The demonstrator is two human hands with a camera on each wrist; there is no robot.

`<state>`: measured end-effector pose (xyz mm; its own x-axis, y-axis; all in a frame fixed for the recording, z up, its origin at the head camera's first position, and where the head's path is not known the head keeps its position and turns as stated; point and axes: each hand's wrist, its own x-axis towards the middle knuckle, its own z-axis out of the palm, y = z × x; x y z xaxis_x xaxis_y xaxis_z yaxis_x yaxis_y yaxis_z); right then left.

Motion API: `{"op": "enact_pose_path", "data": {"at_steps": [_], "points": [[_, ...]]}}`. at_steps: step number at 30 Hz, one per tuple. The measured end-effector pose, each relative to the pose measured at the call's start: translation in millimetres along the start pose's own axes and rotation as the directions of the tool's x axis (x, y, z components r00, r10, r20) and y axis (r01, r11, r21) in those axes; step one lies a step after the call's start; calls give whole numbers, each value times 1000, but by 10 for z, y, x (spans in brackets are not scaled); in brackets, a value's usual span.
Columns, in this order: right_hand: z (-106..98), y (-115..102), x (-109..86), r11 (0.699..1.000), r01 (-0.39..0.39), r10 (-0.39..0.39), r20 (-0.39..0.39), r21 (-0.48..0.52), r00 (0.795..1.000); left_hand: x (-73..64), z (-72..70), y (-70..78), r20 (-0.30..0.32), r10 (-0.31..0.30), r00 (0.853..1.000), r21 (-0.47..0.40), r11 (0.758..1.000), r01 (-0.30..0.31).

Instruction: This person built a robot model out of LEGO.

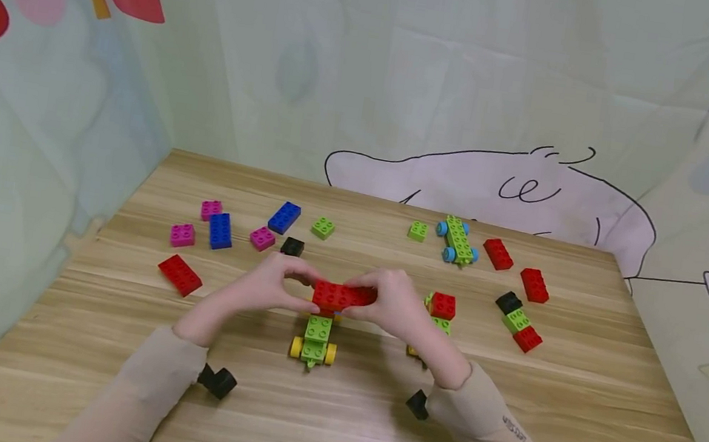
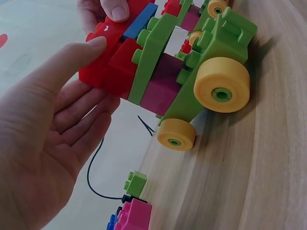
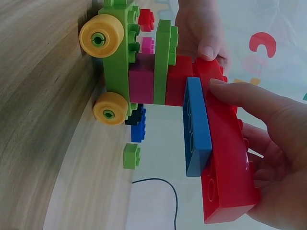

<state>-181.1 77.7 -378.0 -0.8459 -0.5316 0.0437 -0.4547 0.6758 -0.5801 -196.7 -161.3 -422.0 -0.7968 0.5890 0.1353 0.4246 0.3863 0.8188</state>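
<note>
In the head view a small toy car (image 1: 313, 350) with a green base and yellow wheels stands on the table between my hands. Rising from its base are a magenta brick (image 3: 141, 79), a green plate (image 3: 162, 67), a red brick (image 3: 178, 81) and a blue plate (image 3: 195, 129) that juts out sideways. Red bricks (image 3: 228, 163) lie across the top. My left hand (image 1: 275, 284) pinches their left end, thumb on the near side. At the right end my right hand (image 1: 393, 304) grips the red, its thumb near the left thumb.
Loose red, blue, pink, green and black bricks lie about the table (image 1: 333, 435), such as a red brick (image 1: 180, 275) at left. A blue-wheeled car (image 1: 458, 242) stands at the back. Another build (image 1: 442, 307) sits partly behind my right forearm. Printed cloth (image 1: 375, 67) hangs behind.
</note>
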Motion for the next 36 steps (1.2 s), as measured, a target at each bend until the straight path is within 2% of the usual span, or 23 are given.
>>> {"op": "enact_pose_path", "data": {"at_steps": [5,10,18,36], "points": [[-5,-8,5,1000,-13,13,12,8,1000,-2,4,0,-6,10,1000,0,1000,-10],[-7,-8,15,1000,-19,18,21,6,1000,-1,13,5,-40,38,998,0,999,-38],[-6,-11,23,1000,-31,31,25,-5,999,-5,18,-7,-86,39,996,21,999,-37],[1,1,34,999,-40,40,24,3,999,-9,21,14,-85,10,996,13,1000,-9]]}}
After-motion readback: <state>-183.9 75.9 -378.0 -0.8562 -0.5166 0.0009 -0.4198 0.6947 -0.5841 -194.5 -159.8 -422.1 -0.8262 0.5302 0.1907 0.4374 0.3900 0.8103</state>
